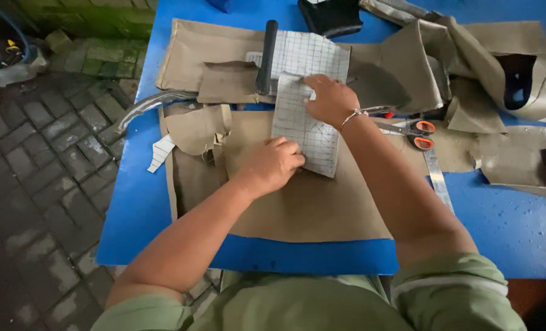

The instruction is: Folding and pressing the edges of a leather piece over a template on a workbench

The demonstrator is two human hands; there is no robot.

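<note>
We hold gridded paper pattern (303, 122) at frame centre, flat on tan leather sheet (303, 202). Left hand (273, 164) curled, pressing lower edge; right hand (329, 98) spread, pressing top. Judged step: pattern positioning. Next move needs a steady hold, no slip.

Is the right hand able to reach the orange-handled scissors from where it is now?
Probably yes. The right hand rests on the gridded sheet, and the scissors lie just beside its wrist on the tan material, with nothing covering them.
</note>
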